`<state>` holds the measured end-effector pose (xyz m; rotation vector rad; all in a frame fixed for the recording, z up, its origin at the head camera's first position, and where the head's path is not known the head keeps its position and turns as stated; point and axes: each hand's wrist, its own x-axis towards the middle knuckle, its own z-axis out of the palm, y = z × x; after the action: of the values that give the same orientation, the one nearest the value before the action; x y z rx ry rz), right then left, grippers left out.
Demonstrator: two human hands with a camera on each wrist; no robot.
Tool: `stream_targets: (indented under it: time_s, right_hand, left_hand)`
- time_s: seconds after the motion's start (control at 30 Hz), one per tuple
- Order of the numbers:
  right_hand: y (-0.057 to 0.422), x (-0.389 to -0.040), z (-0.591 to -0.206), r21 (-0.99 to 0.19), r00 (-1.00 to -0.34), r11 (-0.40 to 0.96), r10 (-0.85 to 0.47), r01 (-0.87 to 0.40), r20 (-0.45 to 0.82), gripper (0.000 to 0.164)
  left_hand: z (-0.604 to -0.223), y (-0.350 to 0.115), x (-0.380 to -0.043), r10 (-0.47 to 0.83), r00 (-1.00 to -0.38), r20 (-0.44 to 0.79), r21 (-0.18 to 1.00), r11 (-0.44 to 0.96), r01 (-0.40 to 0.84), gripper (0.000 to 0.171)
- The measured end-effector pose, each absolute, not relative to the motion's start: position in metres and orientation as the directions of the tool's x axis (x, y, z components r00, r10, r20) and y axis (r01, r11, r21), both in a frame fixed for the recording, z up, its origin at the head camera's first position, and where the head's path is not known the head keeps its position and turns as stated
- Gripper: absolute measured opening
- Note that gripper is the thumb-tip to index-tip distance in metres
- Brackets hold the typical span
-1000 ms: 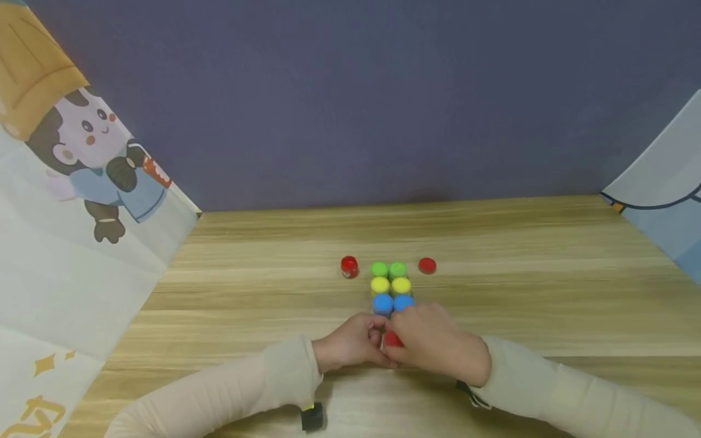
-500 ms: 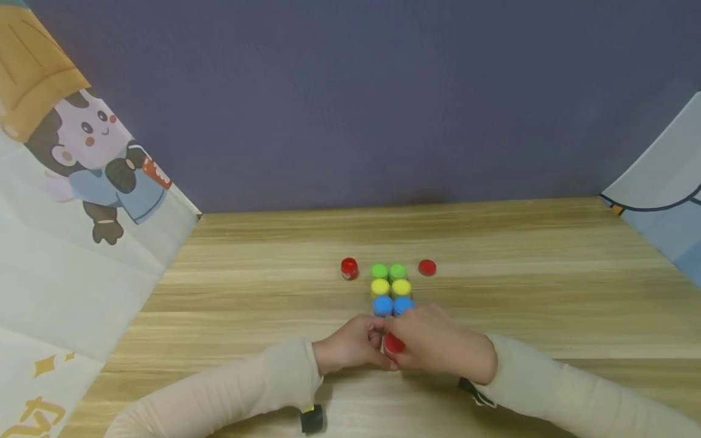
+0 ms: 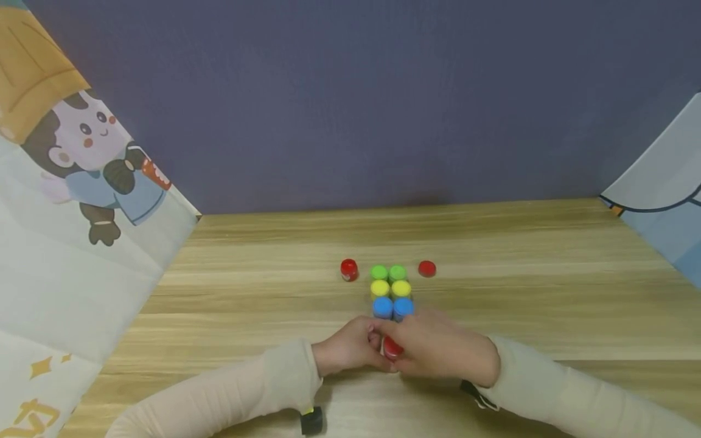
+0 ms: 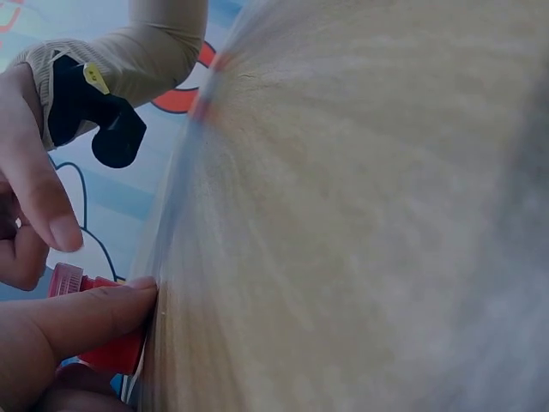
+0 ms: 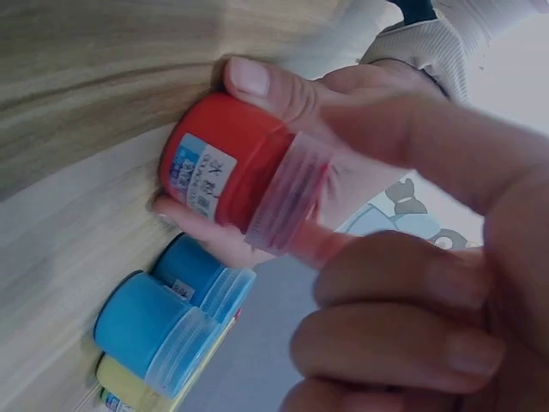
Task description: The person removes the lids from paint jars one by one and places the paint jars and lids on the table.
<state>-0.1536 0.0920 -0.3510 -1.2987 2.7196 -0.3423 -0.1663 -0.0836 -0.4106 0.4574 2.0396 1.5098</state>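
A small red paint jar point(image 5: 227, 154) with a clear-rimmed lid point(image 5: 287, 199) stands at the near end of the jar group. My left hand point(image 3: 350, 344) holds its body, thumb on one side and fingers on the other. The right hand point(image 3: 446, 348) has its thumb and index finger around the lid, its other fingers curled in. In the left wrist view a slim gap shows between a right fingertip and the lid. Just beyond are two blue-lidded jars point(image 3: 383, 307), two yellow-lidded point(image 3: 380, 289) and two green-lidded ones point(image 3: 397, 272).
An uncovered red jar point(image 3: 348, 269) stands left of the group, and a loose red lid point(image 3: 427, 268) lies to its right. The wooden table point(image 3: 263, 267) meets a dark blue backdrop point(image 3: 383, 109). A cartoon-printed sheet point(image 3: 87, 213) hangs on the left.
My right hand has turned slightly and its wrist has shifted a little right and down. More of the red lid shows between the hands. The left hand stays put.
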Motion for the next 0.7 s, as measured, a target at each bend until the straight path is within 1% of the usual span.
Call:
stream_targets:
  time_s: [0.1,0.17,0.27,0.4,0.5,0.7]
  right_hand:
    - [0.0899,-0.151,-0.352,-0.275,-0.664,0.633,-0.748,-0.723,0.024,0.017]
    - [0.0879,-0.1493,-0.3529,-0.268,-0.701,0.665,-0.711,-0.697,0.061,0.014]
    - [0.0857,-0.1467,-0.354,-0.235,-0.753,0.719,-0.648,-0.654,0.112,0.024]
    - [0.0848,-0.144,-0.3568,-0.184,-0.776,0.754,-0.609,-0.631,0.167,0.04]
    - [0.0845,-0.1438,-0.3591,-0.17,-0.772,0.754,-0.609,-0.635,0.183,0.044]
    - [0.0833,-0.1449,-0.3611,-0.157,-0.767,0.751,-0.617,-0.641,0.176,0.044]
  left_hand:
    - [-0.4103,-0.0836,-0.1666,0.581,-0.78,-0.23,0.952,0.3,-0.057,0.047]
    - [-0.4097,-0.0834,-0.1667,0.588,-0.777,-0.224,0.954,0.294,-0.053,0.047]
    - [-0.4095,-0.0823,-0.1668,0.589,-0.776,-0.226,0.953,0.297,-0.052,0.04]
    - [-0.4102,-0.0809,-0.1666,0.573,-0.784,-0.239,0.946,0.319,-0.055,0.03]
    - [-0.4117,-0.08,-0.1667,0.562,-0.791,-0.24,0.943,0.327,-0.054,0.028]
    - [-0.4124,-0.0802,-0.1677,0.564,-0.788,-0.247,0.948,0.311,-0.074,0.03]
